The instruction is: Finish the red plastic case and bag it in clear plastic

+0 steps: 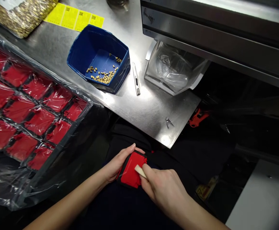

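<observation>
A red plastic part with black edges is held above my lap, tilted. My left hand wraps round its left side, thumb along the upper edge. Pinched in my right hand is a pale, flat-ended stick, its tip over the red face; whether it presses on the face I cannot tell. The rest of the stick is hidden in my fingers.
On the metal table are a blue bin with small brass pieces, a utility knife, nail clippers, yellow labels and a grey bin with plastic bags. Left stands a plastic-lined crate of red parts.
</observation>
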{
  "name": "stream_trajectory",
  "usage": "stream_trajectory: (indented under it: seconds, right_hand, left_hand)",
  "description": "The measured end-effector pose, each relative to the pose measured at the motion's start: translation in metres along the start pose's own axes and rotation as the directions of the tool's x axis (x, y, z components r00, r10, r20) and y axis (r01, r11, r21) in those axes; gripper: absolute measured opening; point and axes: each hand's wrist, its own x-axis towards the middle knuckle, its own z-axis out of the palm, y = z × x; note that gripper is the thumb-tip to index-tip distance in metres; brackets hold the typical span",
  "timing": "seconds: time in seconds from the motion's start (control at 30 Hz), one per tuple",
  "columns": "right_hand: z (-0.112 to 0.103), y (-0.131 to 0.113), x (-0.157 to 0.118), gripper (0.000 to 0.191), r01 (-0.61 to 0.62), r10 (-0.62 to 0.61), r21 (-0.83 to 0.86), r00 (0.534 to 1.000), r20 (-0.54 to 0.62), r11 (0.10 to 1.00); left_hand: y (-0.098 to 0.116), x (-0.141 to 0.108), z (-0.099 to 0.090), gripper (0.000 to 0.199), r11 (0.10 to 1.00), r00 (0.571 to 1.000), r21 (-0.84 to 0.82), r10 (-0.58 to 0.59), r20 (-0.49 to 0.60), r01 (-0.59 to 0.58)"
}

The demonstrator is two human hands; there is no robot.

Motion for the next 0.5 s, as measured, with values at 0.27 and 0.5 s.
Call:
stream_trajectory:
  seconds: [0.27,0.5]
  right_hand:
    - [-0.0030,0.0017,0.0015,0.010,-0.048,0.047,0.058,0.999,0.020,0.997]
    - [-0.0043,-0.0020,0.0024,0.010,-0.048,0.046,0.074,0.998,0.032,0.996]
  left_hand:
    - [-0.0014,0.0046,-0.0051,0.062,0.999,1.000,0.022,-0.027,-0.002,0.027]
    - [-0.0021,0.0056,-0.0054,0.063,1.000,1.000,0.017,-0.020,0.002,0.020]
